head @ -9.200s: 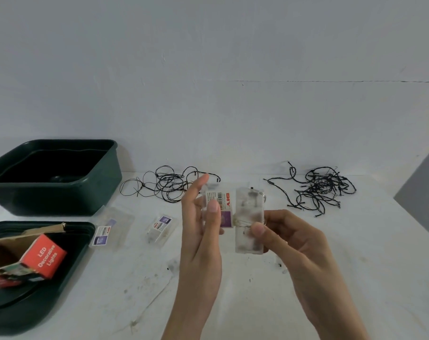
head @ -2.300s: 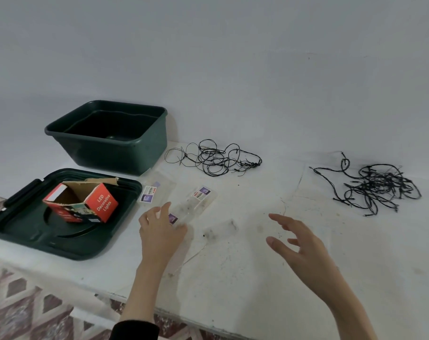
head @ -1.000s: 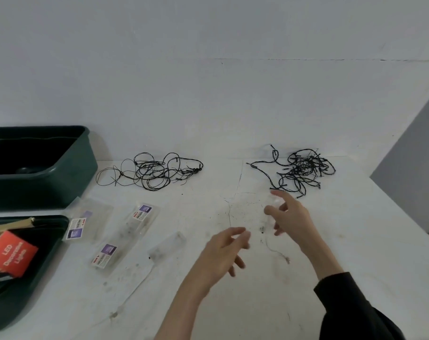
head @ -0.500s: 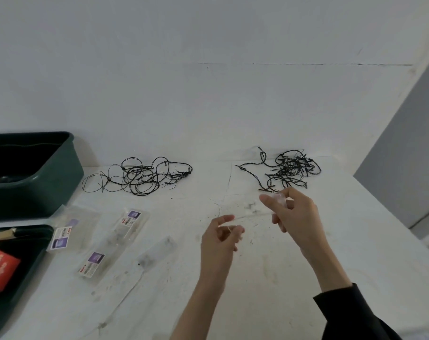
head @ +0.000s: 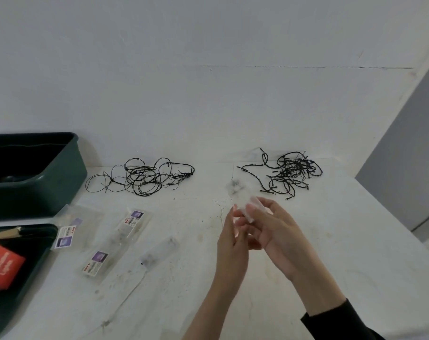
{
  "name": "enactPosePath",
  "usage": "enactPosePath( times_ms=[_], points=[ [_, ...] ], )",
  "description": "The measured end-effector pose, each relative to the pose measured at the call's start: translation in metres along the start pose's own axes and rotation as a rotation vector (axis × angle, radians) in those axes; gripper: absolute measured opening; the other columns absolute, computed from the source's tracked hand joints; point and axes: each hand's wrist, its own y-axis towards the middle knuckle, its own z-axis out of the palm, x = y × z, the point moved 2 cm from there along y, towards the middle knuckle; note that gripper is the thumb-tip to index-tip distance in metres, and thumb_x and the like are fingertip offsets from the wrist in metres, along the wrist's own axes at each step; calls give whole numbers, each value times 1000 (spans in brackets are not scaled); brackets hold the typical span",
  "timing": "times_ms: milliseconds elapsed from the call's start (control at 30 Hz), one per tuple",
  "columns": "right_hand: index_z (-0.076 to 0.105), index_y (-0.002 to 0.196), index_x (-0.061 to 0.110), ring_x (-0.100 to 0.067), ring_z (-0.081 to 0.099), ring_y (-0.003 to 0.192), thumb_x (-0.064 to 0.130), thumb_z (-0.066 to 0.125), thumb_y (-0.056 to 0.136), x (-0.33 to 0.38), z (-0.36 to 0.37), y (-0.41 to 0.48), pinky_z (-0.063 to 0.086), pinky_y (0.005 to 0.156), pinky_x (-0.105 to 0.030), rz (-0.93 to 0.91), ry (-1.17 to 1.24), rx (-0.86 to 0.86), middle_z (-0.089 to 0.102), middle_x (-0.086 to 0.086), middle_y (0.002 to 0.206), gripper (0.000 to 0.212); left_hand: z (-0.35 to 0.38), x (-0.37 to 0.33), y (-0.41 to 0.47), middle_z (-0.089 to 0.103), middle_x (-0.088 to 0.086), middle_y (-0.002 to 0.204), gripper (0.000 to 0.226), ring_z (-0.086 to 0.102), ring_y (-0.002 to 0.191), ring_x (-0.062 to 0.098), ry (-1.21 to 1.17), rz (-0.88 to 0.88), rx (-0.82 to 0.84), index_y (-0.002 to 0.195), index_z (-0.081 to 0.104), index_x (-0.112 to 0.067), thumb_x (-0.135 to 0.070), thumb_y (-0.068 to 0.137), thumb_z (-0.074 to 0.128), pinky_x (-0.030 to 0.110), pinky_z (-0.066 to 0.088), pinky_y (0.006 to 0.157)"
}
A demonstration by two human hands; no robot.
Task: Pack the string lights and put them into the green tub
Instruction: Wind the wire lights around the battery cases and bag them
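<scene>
1. Pinched in the right hand (head: 279, 231) is a small translucent piece (head: 254, 209). The left hand (head: 233, 244) stands nearly straight-fingered against it; whether it grips cannot be told.
2. Both hands hover over a scuffed, cracked white table (head: 331, 253) set against a white wall (head: 208, 94), with a grey wall (head: 409, 155) at the right.
3. Two black string lights tangles lie by the wall: the nearer tangle (head: 290, 173) just beyond the hands, the other tangle (head: 142, 177) beside the green tub (head: 61, 173) at far left.
4. Clear packets (head: 132, 224) and a clear case (head: 160, 249) lie left of the hands.
5. A dark lid (head: 36, 261) carrying a red box (head: 2, 268) sits at the left edge. Bare tabletop runs right of the hands to the table's slanting right edge.
</scene>
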Motion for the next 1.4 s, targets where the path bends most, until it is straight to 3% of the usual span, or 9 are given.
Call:
enactPosePath(
  times_ms=[100, 200, 300, 400, 500, 733, 1033, 1267, 1400],
  points=[
    [50, 102, 18, -16, 63, 56, 11, 64, 88, 2, 3, -1, 46, 45, -28, -288, -535, -150, 69, -5, 73, 21, 2, -8, -4, 66, -2, 88, 29, 58, 61, 11, -64, -58, 58, 123, 51, -18, -21, 102, 33, 23, 47, 57],
    [54, 101, 21, -6, 57, 68, 8, 61, 89, 2, 2, 2, 42, 56, -11, -668, -1100, -153, 63, 3, 80, 20, 1, -9, -9, 60, -6, 64, 26, 52, 51, 3, 173, -55, 96, 109, 57, -15, -18, 101, 33, 17, 40, 53],
    [61, 102, 12, -15, 58, 83, -5, 64, 80, 4, -3, 8, 47, 64, -19, -940, -1474, -35, 67, 3, 93, 28, 0, -13, -12, 56, -7, 61, 22, 50, 49, 3, 507, 42, 161, 89, 53, -18, -15, 98, 33, 16, 41, 53],
    [63, 106, 18, -19, 58, 86, 3, 61, 83, 18, -14, 17, 47, 69, -31, -690, -1664, 76, 65, 4, 92, 27, -9, -15, -8, 60, -2, 74, 25, 51, 60, 8, 723, 191, 140, 79, 58, -15, -23, 97, 42, 30, 47, 65],
    [66, 99, 28, -8, 57, 75, 12, 62, 80, 27, -34, 29, 44, 70, -26, -215, -1560, 291, 64, 8, 80, 25, -17, -14, -5, 61, 1, 77, 20, 54, 68, 11, 716, 264, 84, 86, 68, -13, -22, 94, 53, 23, 43, 65],
    [66, 102, 5, -20, 56, 64, 0, 67, 79, 21, -77, 30, 46, 63, -26, 241, -821, 571, 67, -6, 76, 24, -19, -7, -4, 70, -4, 74, 14, 59, 66, 6, 375, 34, 113, 77, 71, -23, -17, 87, 63, 14, 43, 61],
    [72, 95, 4, -19, 58, 59, 20, 90, 54, 9, -67, 16, 50, 58, -25, 79, -18, 376, 62, -13, 77, 48, -6, -30, 2, 61, 0, 64, 24, 52, 53, 8, -404, -303, 62, 84, 69, -4, 11, 87, 50, 17, 46, 51],
    [70, 97, 10, -19, 61, 81, 36, 89, 52, 33, -59, 7, 49, 74, -27, -244, -58, 180, 68, -10, 95, 55, 16, -46, -11, 66, 4, 71, 16, 51, 50, 12, -213, -163, 8, 92, 74, -8, -2, 85, 61, 20, 42, 48],
    [62, 97, 8, -24, 65, 98, 15, 77, 75, 38, -60, -5, 48, 91, -35, -415, -152, 132, 71, -11, 103, 28, 30, -47, -23, 67, 4, 70, 22, 48, 45, 12, -104, -164, 11, 100, 73, -14, -3, 85, 63, 20, 40, 45]
  ],
)
